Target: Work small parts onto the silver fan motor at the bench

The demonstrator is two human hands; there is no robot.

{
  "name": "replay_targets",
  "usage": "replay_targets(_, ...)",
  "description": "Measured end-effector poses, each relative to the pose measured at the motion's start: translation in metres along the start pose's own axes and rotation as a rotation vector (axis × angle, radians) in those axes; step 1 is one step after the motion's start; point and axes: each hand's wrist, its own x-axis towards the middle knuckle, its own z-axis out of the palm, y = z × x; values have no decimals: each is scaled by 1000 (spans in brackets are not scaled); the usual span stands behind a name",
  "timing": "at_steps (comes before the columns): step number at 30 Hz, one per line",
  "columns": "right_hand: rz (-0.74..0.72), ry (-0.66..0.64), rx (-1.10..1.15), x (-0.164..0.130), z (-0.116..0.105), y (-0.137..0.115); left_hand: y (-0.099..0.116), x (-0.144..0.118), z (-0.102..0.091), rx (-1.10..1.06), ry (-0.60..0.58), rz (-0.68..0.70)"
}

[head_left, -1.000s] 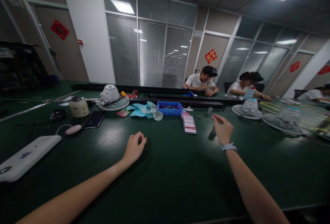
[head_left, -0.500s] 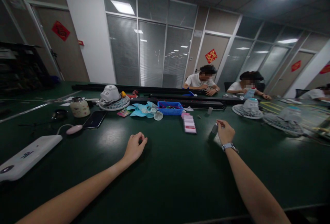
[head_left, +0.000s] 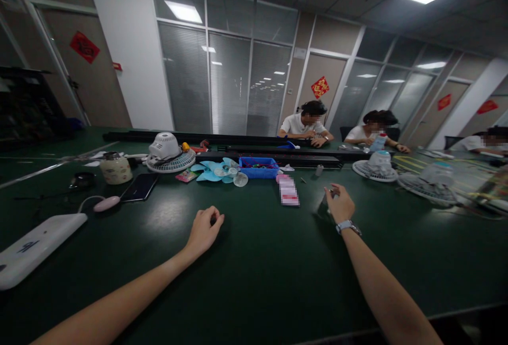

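Cylinder (head_left: 324, 205), small and grey, sits under the right hand (head_left: 339, 205), whose fingertips pinch its top; it stands on the surface (head_left: 262, 260), long axis roughly upright, though the hand hides much of it. A shallow grip could let it tip and roll. The left hand (head_left: 204, 231) rests loosely curled, holding nothing, well apart.

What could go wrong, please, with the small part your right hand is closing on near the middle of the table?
1. The right hand grips a small dark part only partly visible; on the dark green table it could be hard to find if dropped.
2. The small grey cylinder stands loose just beyond; a reaching wrist might knock it over.
3. The left hand rests curled, steadying nothing, so the part has only one hand on it.
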Motion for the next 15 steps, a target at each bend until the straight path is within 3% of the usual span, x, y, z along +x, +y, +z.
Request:
replay_targets(5,133,-142,-62,-3,2,5,-2,1,1,11,13,8)
replay_targets(8,138,-128,-14,-3,-2,-7,-2,1,1,1,5,12)
replay_targets(11,8,-119,190,-19,-5,-46,1,0,0,-19,-12,34)
replay_targets(15,-229,-389,548,-75,-9,-120,10,-3,-4,-25,-35,146)
